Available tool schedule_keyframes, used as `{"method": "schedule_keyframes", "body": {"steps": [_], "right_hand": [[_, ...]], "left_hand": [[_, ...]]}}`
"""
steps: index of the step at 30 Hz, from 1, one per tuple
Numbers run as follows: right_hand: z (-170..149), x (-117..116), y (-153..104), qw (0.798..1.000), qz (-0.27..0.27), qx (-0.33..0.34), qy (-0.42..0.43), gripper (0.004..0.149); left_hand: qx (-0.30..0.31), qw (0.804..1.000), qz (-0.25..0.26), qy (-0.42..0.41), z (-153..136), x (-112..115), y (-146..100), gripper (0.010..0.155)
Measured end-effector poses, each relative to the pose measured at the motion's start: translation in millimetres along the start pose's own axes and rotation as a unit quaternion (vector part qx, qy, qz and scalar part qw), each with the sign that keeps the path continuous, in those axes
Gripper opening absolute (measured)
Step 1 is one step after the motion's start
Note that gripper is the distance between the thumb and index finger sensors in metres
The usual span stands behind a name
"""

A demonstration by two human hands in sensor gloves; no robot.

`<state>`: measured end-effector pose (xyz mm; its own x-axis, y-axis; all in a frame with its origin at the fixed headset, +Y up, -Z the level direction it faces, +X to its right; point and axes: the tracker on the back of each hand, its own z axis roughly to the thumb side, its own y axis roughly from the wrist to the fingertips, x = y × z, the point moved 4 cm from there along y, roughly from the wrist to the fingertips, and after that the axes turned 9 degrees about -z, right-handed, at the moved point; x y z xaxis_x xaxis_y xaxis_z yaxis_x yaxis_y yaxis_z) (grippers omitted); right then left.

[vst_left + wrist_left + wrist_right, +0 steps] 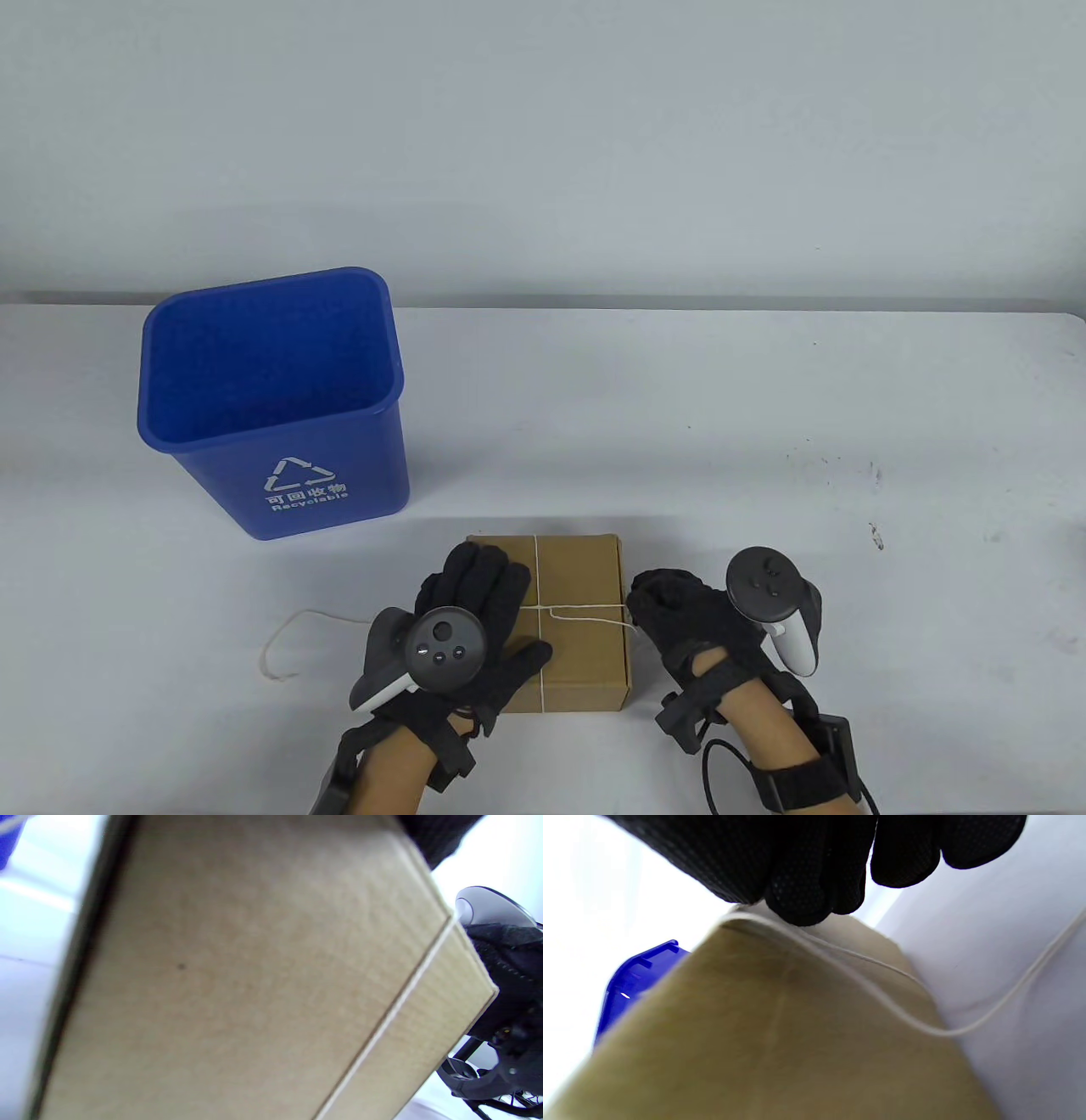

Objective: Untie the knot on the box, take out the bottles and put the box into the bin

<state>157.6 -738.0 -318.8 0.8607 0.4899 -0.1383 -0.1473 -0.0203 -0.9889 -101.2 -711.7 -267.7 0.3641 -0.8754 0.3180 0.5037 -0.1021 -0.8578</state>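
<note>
Table view: left hand [475, 611] flat on box [585, 628], right hand [679, 611] fingers [801, 895] pinching string [585, 608].

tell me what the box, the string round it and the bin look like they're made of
Box: brown cardboard, matte; the left wrist view shows a raw layered edge.
String: thin off-white twine, probably cotton; it droops limply off the box.
Bin: blue moulded plastic, slightly glossy, with a rolled rim and a printed white recycling mark.
</note>
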Motion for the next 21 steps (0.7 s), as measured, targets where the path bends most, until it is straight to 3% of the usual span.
{"method": "schedule_keyframes", "body": {"steps": [8, 21], "right_hand": [[-11.5, 7.3, 4.6, 1.000, -0.012, -0.019, -0.018, 0.037], [-27.2, 17.5, 12.8, 0.991, -0.038, -0.032, -0.123, 0.037]], "left_hand": [[-0.001, 1.000, -0.001, -0.003, -1.0, 0.1, -0.8, 0.088], [-0.001, 1.000, -0.001, -0.004, -1.4, 0.0, -0.9, 0.088]]}}
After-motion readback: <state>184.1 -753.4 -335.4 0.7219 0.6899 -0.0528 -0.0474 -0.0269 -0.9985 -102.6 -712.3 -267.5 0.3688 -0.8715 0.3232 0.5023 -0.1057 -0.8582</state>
